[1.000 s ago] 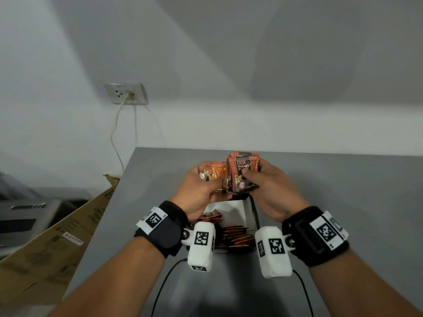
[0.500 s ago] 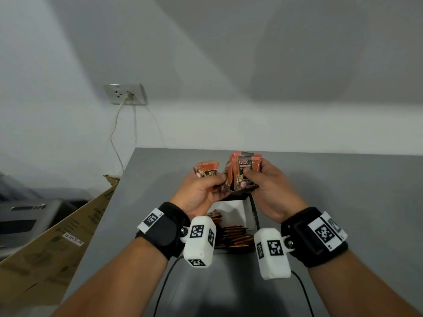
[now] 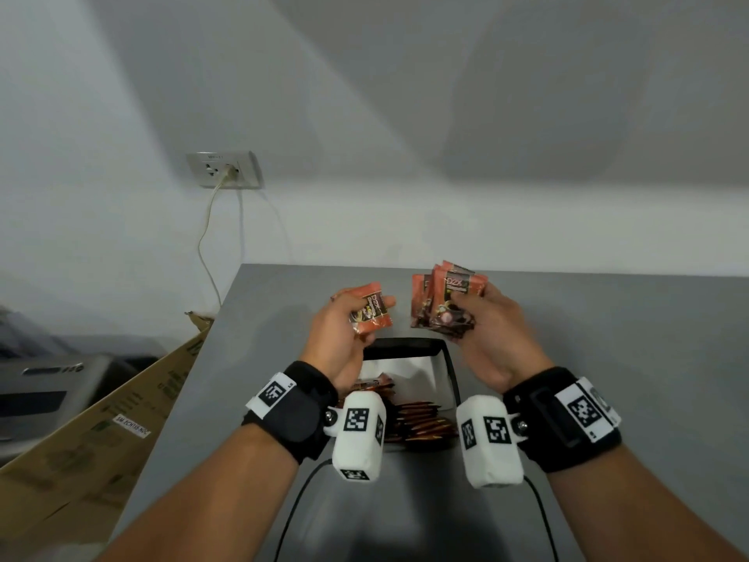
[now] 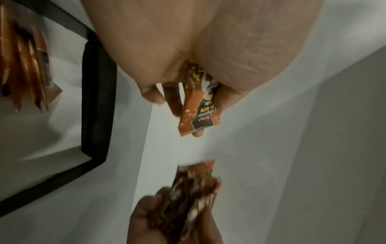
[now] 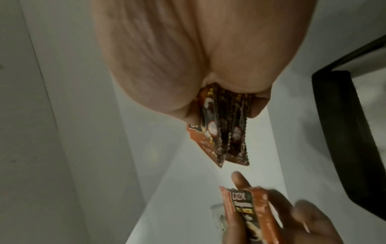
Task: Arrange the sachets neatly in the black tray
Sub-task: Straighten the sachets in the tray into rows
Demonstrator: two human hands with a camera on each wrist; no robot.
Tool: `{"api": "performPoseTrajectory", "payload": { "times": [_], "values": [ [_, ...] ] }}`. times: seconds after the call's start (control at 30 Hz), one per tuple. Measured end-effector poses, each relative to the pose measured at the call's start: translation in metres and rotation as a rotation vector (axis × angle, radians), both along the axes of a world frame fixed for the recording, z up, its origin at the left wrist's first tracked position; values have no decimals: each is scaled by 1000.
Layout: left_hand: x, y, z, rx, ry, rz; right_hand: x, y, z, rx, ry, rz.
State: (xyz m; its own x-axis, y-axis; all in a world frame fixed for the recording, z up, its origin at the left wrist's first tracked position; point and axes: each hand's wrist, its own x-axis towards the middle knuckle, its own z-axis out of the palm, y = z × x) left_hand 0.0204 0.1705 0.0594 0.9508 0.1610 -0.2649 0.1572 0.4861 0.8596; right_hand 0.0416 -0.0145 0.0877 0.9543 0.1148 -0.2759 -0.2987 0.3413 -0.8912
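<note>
My left hand (image 3: 356,318) pinches a single orange sachet (image 3: 371,314) above the far left corner of the black tray (image 3: 448,371); the same sachet (image 4: 200,109) shows between thumb and fingers in the left wrist view. My right hand (image 3: 474,318) grips a fanned bunch of several sachets (image 3: 444,306) above the tray's far right corner, seen edge-on as the bunch (image 5: 225,132) in the right wrist view. A row of sachets (image 3: 417,423) stands on edge in the near part of the tray, partly hidden by the wrist cameras.
The tray sits on a grey table (image 3: 608,358) against a white wall. A cardboard box (image 3: 101,432) leans beside the table's left edge. A wall socket (image 3: 223,170) with a cable hangs at the back left. Black cables (image 3: 292,509) trail over the near table.
My hands have drawn apart: the left took one sachet off the bunch and moved left, while the right moved right with the remaining bunch.
</note>
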Motion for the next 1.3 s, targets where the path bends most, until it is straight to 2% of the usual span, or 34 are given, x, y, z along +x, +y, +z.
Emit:
{"api": "performPoseTrajectory", "payload": {
  "times": [0.13, 0.27, 0.4, 0.53, 0.6, 0.7, 0.8, 0.93, 1.03, 1.3],
  "values": [
    [3, 6, -3, 30, -5, 14, -3, -5, 6, 79, 0, 72],
    [1, -1, -2, 28, 16, -63, -10, 9, -6, -24, -84, 178],
    [-2, -7, 10, -151, 34, -159, -11, 14, -11, -166, -164, 182],
    [-3, -14, 14, -203, -15, -302, -18, 19, -4, -396, -312, 240],
    [-4, -19, 13, -191, -2, -346, -21, 22, -2, -666, -436, 311],
    [-5, -19, 10, -203, 25, -356, -18, 17, 0, -980, -458, 367],
    [-7, -17, 12, -224, 47, -338, -18, 8, 13, -1010, -595, 419],
    [-11, -17, 11, -292, 20, -378, -12, 14, 14, -1205, -804, 594],
    [-12, -16, 12, -289, -19, -428, -7, 20, 7, -1138, -855, 583],
    [-16, -12, 11, -267, -39, -366, -7, 26, 5, -1063, -877, 604]
  ]
}}
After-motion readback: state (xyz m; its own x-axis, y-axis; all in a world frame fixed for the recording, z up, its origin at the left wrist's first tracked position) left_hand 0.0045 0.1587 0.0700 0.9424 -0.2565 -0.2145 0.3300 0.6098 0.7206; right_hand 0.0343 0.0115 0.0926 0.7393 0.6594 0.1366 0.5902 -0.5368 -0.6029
